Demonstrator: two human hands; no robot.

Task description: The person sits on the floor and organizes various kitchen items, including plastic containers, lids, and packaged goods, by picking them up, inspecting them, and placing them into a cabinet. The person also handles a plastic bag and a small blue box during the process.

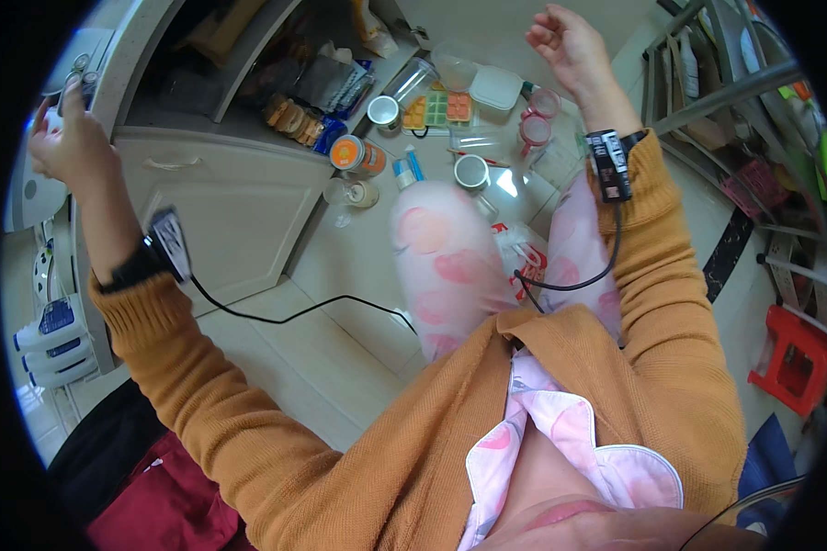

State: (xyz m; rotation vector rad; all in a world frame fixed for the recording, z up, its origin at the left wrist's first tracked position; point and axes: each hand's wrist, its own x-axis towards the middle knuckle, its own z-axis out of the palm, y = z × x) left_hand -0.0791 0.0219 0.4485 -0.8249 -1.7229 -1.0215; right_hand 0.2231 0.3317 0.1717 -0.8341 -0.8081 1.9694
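At the far left my left hand (76,138) is raised beside the counter, its index finger extended onto or near small round metallic items (83,72); whether it grips one I cannot tell. My right hand (568,52) is lifted above the floor at the top right, fingers loosely curled, holding nothing. Below it on the floor are pink-rimmed cups (536,131), a white-lidded container (495,88), a coloured compartment tray (437,109), a clear jar (411,81), a silver-lidded jar (384,112), an orange-lidded jar (356,156) and an open round tin (471,172).
An open cabinet holds packets (295,122) on its bottom shelf; a closed cabinet door (234,206) adjoins it. A metal rack (730,96) stands at the right above a red plastic stool (796,361). A white and red plastic bag (520,251) lies between my knees. Cables run from both wrists.
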